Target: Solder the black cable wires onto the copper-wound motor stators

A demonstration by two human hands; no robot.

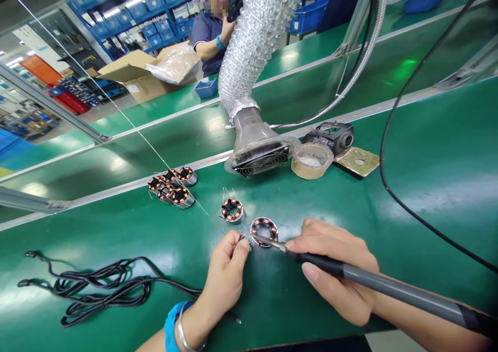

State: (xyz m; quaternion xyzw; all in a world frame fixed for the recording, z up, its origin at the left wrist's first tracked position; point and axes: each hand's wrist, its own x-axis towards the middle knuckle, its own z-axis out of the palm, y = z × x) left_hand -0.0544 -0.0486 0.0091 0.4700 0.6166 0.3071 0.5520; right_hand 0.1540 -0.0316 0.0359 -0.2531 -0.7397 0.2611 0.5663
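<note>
My right hand (337, 269) grips a grey-handled soldering iron (389, 288) like a pen, its metal tip touching the near left edge of a round copper-wound stator (264, 230) on the green bench. My left hand (225, 274) pinches a thin solder wire (155, 152) right beside that tip; the wire runs up and away to the far left. A second stator (232, 210) lies just behind and to the left, with loose wire leads sticking up.
Several more stators (171, 187) are clustered further left. A fume extractor nozzle (259, 152) on a silver hose faces the work. Behind it sit a tape roll (312, 160), a black holder (330, 135) and a sponge pad (358, 161). A coiled black cable (97, 287) lies left. A person stands beyond.
</note>
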